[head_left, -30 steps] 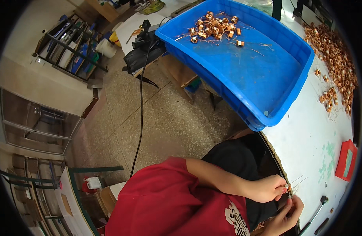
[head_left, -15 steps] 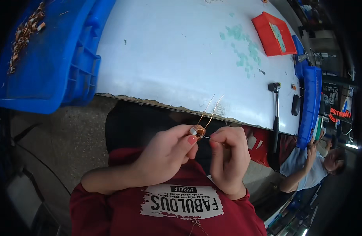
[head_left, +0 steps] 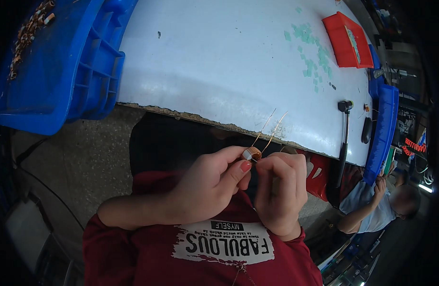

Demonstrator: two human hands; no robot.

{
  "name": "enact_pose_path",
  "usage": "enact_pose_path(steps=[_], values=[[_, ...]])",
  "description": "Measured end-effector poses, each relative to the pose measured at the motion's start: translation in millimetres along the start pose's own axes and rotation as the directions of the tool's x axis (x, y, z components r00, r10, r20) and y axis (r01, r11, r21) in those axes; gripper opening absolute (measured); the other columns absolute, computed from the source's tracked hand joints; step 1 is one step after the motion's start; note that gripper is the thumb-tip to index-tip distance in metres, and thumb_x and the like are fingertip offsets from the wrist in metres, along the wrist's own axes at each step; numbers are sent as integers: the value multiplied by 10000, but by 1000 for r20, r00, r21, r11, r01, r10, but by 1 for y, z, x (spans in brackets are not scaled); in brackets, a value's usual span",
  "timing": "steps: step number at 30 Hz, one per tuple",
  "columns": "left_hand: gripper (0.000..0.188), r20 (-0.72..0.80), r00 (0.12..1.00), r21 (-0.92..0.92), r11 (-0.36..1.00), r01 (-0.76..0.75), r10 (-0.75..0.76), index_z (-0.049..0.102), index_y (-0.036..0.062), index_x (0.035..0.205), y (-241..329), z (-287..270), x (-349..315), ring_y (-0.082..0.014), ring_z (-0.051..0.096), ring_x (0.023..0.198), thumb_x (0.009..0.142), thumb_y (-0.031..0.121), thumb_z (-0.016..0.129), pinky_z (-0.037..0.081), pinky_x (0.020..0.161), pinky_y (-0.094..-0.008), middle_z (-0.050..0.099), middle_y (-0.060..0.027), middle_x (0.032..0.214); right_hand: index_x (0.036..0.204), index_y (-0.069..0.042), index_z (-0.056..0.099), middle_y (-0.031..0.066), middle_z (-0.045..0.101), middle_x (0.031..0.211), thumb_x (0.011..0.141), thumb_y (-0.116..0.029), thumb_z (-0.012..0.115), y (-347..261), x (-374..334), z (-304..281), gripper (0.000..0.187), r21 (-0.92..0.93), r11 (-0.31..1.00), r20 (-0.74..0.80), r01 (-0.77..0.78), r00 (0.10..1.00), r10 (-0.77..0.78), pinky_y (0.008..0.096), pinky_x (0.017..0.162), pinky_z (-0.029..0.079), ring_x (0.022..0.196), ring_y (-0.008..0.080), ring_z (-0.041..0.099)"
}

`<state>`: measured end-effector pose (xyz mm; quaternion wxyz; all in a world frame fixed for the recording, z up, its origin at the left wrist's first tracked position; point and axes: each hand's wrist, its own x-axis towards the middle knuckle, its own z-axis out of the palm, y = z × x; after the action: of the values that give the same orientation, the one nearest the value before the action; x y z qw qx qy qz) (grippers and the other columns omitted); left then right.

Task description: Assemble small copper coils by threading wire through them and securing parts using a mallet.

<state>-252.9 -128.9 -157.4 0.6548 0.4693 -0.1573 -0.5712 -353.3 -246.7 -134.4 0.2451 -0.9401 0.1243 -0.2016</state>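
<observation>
A small ring-shaped coil point(head_left: 252, 153), wound with copper wire and with a pale band on one side, is pinched between the thumb and fingers of my left hand point(head_left: 207, 183). Two long copper wire ends point(head_left: 275, 131) rise from it over the table's front edge. Right beside the coil, my right hand point(head_left: 282, 190) is closed in a pinch on a thin wire-like piece point(head_left: 254, 161) that reaches toward the ring. Most of that piece is hidden by my fingers, so its kind cannot be made out.
The white table point(head_left: 205, 62) has a chipped front edge. A blue crate point(head_left: 43, 76) with copper pieces stands left. To the right are green scraps point(head_left: 319, 52), a red bin point(head_left: 336, 45), a hammer point(head_left: 344, 138) and blue trays point(head_left: 383, 128). A person point(head_left: 367, 205) sits far right.
Both hands and the coil appear slightly farther right in the picture, and the whole view has shifted a little. The coil has tilted, and my right fingers are closer to it.
</observation>
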Motion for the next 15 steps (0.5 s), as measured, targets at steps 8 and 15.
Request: enact_pose_path(steps=[8, 15], values=[[233, -36, 999, 86, 996, -3, 6, 522, -23, 1158, 0, -2, -1, -65, 402, 594, 986, 85, 407, 343, 526, -173, 515, -16, 712, 926, -33, 584, 87, 575, 842, 680, 114, 622, 0, 1, 7, 289, 22, 1000, -25, 5, 1000, -4, 275, 598, 404, 692, 193, 476], [255, -55, 978, 263, 948, -178, 199, 523, -44, 1174, 0, 1, -1, -86, 453, 587, 935, -2, 444, 373, 517, -197, 549, -38, 712, 875, -35, 617, 81, 576, 807, 641, 129, 630, 5, 0, 4, 286, 14, 995, -76, 96, 993, -94, 273, 571, 389, 661, 180, 465]])
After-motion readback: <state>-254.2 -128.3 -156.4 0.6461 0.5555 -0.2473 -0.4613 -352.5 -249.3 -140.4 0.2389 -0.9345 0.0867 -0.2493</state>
